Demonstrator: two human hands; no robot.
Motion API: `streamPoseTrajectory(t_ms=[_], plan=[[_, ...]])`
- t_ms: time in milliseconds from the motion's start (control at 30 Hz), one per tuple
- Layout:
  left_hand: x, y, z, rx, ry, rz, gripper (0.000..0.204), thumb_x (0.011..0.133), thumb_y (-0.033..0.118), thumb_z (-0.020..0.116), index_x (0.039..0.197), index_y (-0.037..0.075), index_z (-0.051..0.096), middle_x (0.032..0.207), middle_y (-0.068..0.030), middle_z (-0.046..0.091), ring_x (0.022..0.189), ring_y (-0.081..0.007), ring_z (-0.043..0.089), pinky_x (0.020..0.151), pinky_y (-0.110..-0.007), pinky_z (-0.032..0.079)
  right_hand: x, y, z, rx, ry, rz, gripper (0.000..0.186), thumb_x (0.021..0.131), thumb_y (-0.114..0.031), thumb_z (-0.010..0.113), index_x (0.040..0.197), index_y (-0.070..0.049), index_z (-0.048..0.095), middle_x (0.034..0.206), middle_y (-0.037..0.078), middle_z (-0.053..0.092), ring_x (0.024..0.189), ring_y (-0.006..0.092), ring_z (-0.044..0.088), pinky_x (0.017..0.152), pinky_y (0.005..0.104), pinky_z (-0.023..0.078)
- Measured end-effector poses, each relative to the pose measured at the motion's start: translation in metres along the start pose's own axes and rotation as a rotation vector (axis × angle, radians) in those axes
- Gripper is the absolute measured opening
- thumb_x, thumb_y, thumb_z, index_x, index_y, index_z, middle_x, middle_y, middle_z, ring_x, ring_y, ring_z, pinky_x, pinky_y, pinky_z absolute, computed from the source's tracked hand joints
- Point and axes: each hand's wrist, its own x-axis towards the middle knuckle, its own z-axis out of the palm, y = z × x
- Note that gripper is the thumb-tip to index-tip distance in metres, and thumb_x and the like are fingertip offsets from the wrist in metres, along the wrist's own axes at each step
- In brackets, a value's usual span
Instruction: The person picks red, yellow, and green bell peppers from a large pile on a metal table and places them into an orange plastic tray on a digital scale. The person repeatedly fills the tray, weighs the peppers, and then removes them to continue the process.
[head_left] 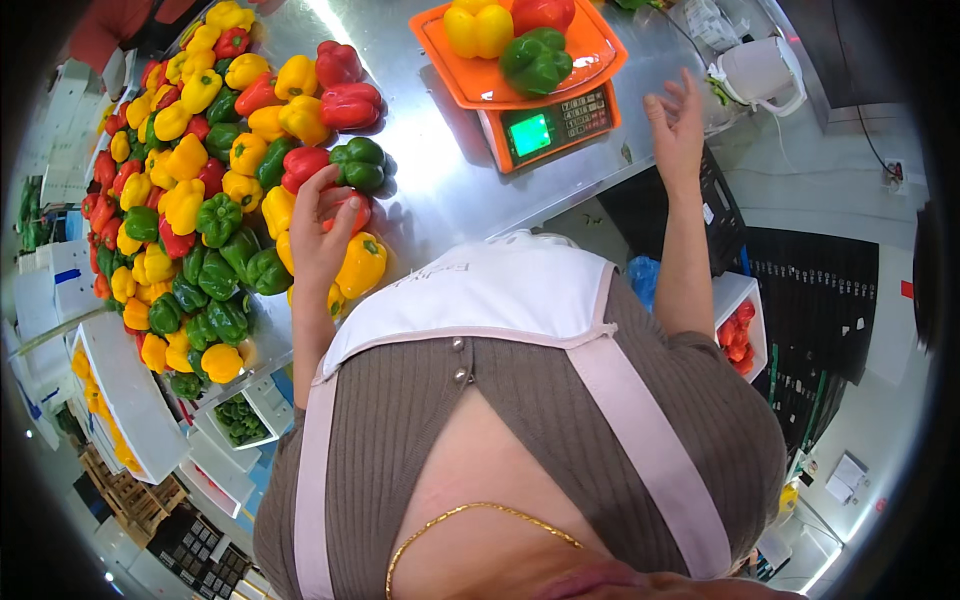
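My left hand [325,215] is at the near right edge of a big heap of bell peppers, its fingers curled around a red bell pepper [361,212] that they partly hide. Just beyond it lie a green bell pepper [358,164] and another red one [304,167]. My right hand [677,130] is raised beside the scale, open and holding nothing, with thumb and fingers apart. The orange digital scale [590,118] has a lit green display. On its orange tray [450,75] sit a yellow pepper [478,27], a green pepper [537,62] and a red pepper [543,14].
Peppers cover the left part of the metal table [420,190]. White boxes of yellow peppers [105,410] and green peppers [240,418] stand lower left. At right are a white bucket [760,72], black crates [800,290] and a white box of red peppers [740,335].
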Motion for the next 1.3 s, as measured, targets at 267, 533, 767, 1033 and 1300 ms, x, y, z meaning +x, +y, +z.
streamPoseTrajectory(t_ms=[267, 533, 767, 1033, 1300], plan=[[0.002, 0.003, 0.0, 0.032, -0.035, 0.036, 0.041, 0.092, 0.0, 0.067, 0.131, 0.0, 0.055, 0.117, -0.0073, 0.061, 0.102, -0.0155, 0.063, 0.084, -0.029, 0.057, -0.005, -0.007, 0.008, 0.042, -0.04, -0.014, 0.073, 0.09, -0.023, 0.075, 0.149, 0.0, 0.038, 0.133, 0.02, 0.056, 0.108, 0.0243, 0.063, 0.086, 0.0355, 0.056], [-0.009, -0.01, -0.011, 0.174, -0.023, 0.068, 0.04, 0.087, 0.008, 0.07, 0.125, 0.004, 0.059, 0.114, -0.0118, 0.062, 0.102, -0.0236, 0.064, 0.088, -0.034, 0.053, 0.004, -0.053, 0.052, 0.133, -0.296, -0.053, 0.078, 0.088, -0.023, 0.077, 0.152, -0.005, 0.037, 0.147, 0.016, 0.045, 0.127, 0.0281, 0.053, 0.102, 0.0387, 0.048], [-0.01, -0.022, -0.033, 0.187, 0.247, 0.26, 0.032, 0.084, 0.015, 0.073, 0.113, 0.004, 0.063, 0.105, -0.0139, 0.063, 0.099, -0.0315, 0.063, 0.087, -0.038, 0.052, 0.025, -0.064, 0.085, -0.09, -0.467, -0.448, 0.08, 0.084, -0.015, 0.076, 0.152, -0.003, 0.037, 0.152, 0.02, 0.039, 0.141, 0.0344, 0.039, 0.118, 0.043, 0.029], [-0.039, -0.065, -0.151, 0.562, 0.856, 0.077, 0.024, 0.082, 0.019, 0.072, 0.102, 0.006, 0.067, 0.104, -0.0143, 0.065, 0.102, -0.0348, 0.062, 0.089, -0.043, 0.052, 0.032, -0.06, 0.095, -0.26, -0.517, -0.439, 0.079, 0.085, -0.015, 0.076, 0.153, -0.004, 0.036, 0.153, 0.021, 0.038, 0.14, 0.0357, 0.039, 0.117, 0.0437, 0.032], [-0.077, -0.143, -0.274, 0.833, 1.031, -0.555, 0.043, 0.082, 0.031, 0.073, 0.115, 0.005, 0.066, 0.112, -0.0189, 0.065, 0.108, -0.0379, 0.061, 0.092, -0.046, 0.051, 0.029, -0.06, 0.092, -0.304, -0.529, -0.421, 0.077, 0.087, -0.019, 0.076, 0.152, -0.004, 0.037, 0.153, 0.021, 0.038, 0.14, 0.0352, 0.04, 0.116, 0.044, 0.033]])
